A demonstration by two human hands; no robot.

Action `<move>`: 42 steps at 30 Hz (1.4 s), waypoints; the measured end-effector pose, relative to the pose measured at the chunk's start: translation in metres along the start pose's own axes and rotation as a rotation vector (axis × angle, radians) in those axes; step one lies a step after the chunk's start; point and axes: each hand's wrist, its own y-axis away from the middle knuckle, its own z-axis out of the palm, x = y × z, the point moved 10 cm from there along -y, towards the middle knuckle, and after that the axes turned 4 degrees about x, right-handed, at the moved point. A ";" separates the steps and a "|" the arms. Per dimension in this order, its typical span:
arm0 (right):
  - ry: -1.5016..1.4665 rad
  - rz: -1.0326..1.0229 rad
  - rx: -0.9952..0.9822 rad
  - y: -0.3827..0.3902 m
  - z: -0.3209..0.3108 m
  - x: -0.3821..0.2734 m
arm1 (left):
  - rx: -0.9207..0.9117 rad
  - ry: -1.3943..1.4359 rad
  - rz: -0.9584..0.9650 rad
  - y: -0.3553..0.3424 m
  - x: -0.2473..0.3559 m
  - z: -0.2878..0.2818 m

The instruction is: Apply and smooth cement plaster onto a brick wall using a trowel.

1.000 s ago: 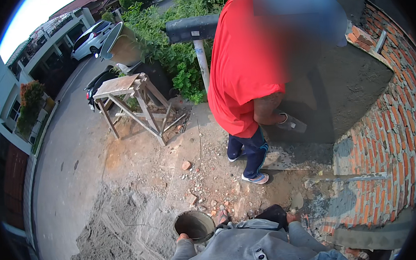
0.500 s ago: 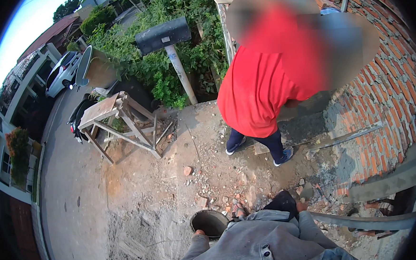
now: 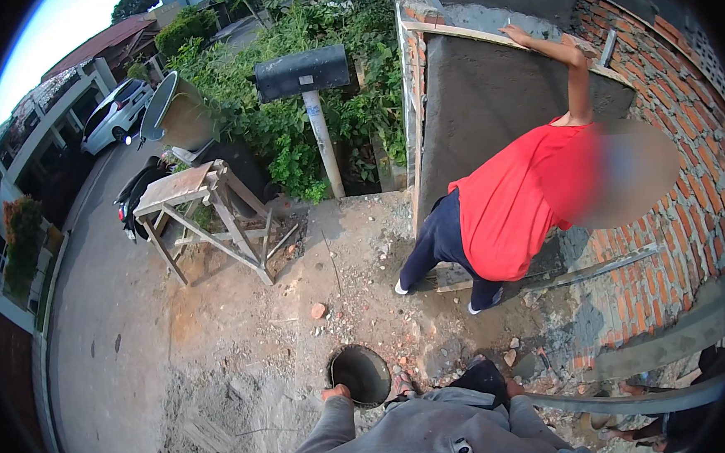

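My left hand (image 3: 336, 392) is closed on the rim of a round bucket (image 3: 361, 374) at the bottom middle. The bucket's inside looks dark, and I cannot tell what is in it. My right hand (image 3: 514, 387) sits low beside a black object (image 3: 481, 380), whose kind I cannot make out. Its fingers look curled, but what they hold is hidden. Just past this hand lies a small greyish flat patch, too unclear to name. Sand or dry mortar mix (image 3: 225, 418) spreads on the ground left of the bucket.
A co-worker in a red shirt (image 3: 507, 209) leans ahead by a plastered panel (image 3: 487, 94), one hand on its wooden batten. Brick wall (image 3: 657, 150) rises at right. A wooden trestle (image 3: 204, 207) stands left. Another person (image 3: 681, 410) is at lower right. Rubble (image 3: 423, 331) litters the ground.
The co-worker has shifted right and bent over, uncovering the plastered panel, with an arm raised to its top edge. My view has shifted slightly; my left hand stays at the bucket rim.
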 end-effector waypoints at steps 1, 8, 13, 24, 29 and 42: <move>-0.049 0.046 0.030 0.009 -0.001 0.006 | 0.083 0.155 -0.125 -0.021 -0.018 0.011; -0.269 -0.084 0.105 0.057 -0.001 -0.053 | 0.376 -0.153 0.594 -0.056 -0.023 0.018; -0.416 -0.123 0.274 0.057 -0.001 -0.022 | 0.091 -0.204 0.705 -0.032 0.022 -0.045; -0.242 0.001 0.206 0.059 0.113 0.077 | 0.065 -0.296 0.630 -0.078 0.025 -0.073; -0.395 0.293 -0.028 0.092 0.155 0.113 | 0.070 -0.280 0.558 -0.090 0.016 -0.073; -0.095 -0.091 -0.044 0.144 0.146 0.155 | 0.384 -0.342 0.783 0.038 0.075 -0.111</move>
